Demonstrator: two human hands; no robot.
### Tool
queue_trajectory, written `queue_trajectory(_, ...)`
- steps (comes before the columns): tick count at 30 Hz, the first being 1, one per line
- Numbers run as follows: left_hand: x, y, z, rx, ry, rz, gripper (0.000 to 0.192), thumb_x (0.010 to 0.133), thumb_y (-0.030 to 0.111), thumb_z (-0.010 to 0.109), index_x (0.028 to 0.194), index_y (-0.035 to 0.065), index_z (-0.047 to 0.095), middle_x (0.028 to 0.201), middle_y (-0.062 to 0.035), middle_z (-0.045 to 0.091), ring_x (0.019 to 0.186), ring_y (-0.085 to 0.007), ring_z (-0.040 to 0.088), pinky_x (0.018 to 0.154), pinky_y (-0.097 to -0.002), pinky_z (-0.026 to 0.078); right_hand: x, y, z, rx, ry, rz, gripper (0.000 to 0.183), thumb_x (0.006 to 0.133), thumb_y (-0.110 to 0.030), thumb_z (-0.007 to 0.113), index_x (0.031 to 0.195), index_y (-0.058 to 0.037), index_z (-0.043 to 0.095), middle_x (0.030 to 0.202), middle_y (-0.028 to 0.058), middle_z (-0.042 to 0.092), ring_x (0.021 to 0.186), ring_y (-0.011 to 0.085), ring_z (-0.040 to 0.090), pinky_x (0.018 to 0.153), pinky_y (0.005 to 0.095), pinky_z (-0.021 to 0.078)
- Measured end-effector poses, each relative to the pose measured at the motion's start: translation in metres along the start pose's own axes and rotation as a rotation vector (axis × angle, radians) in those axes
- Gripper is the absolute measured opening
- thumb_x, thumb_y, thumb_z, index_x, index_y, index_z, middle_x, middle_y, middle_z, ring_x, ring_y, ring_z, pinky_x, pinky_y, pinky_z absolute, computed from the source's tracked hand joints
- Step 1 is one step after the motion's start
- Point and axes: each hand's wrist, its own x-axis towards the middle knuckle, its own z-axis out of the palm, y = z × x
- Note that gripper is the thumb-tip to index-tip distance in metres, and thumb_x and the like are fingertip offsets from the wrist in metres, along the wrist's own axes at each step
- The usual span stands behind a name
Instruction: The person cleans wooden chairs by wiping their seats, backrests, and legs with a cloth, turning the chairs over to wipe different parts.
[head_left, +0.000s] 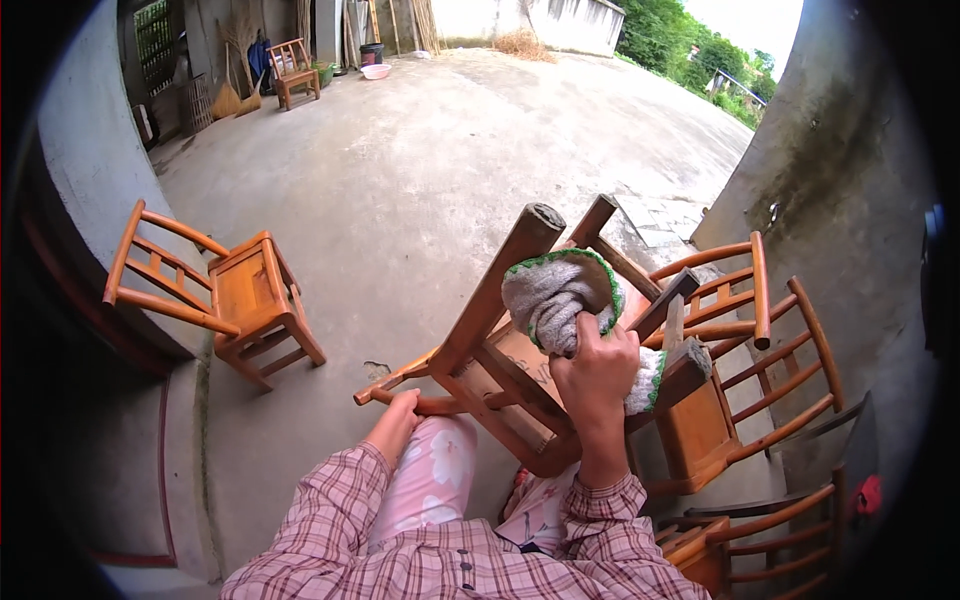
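A wooden chair (480, 300) lies tipped over before me, its legs raised and the underside of its seat showing, with writing on it. My left hand (403, 409) grips a rail of its backrest, close to my knee. My right hand (600, 360) clutches a bunched grey cloth (559, 300) with a green stitched edge, held among the chair's legs. Part of the cloth also hangs out on the right side of that hand, against a leg.
An upright wooden chair (247, 289) stands at the left. Several more chairs crowd the right side, one with a wooden seat (694, 427). Farther off are a small chair (295, 75), brooms (226, 97) and a pink basin (376, 71). A wall (832, 172) rises at right.
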Motion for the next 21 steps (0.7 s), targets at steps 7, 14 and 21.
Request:
queue_trajectory(7,0.016,-0.041,-0.006,0.371,-0.686,0.076,0.049,0.100,0.039,0.042,0.130,0.0007,0.048,0.132,-0.0173,0.055,0.120,-0.0259,0.054,0.094,-0.0429,0.050,-0.014,-0.018,-0.005,-0.034,-0.104,-0.014,0.033,0.056,-0.009,0.068,0.087,-0.0028,0.059,0.068,0.0164,0.058,0.072,0.0367,0.057,0.069,0.0455,0.0401)
queue_trajectory(14,0.019,-0.056,0.049,0.529,-0.695,0.130,0.040,0.092,0.029,0.056,0.119,0.0006,0.058,0.121,-0.0187,0.063,0.113,-0.0269,0.061,0.089,-0.0397,0.051,-0.022,-0.051,0.015,0.038,-0.158,-0.075,0.028,0.060,-0.009,0.066,0.087,-0.0015,0.061,0.069,0.0157,0.057,0.072,0.0323,0.056,0.068,0.0428,0.0385)
queue_trajectory(21,-0.024,-0.017,0.025,0.623,-0.681,0.302,0.038,0.088,0.026,0.060,0.116,0.0003,0.059,0.118,-0.0194,0.064,0.110,-0.0282,0.062,0.088,-0.0396,0.051,-0.025,-0.144,0.060,-0.045,-0.140,-0.201,0.013,0.076,-0.015,0.060,0.082,-0.0038,0.064,0.070,0.0128,0.061,0.075,0.0266,0.056,0.072,0.0423,0.0377)
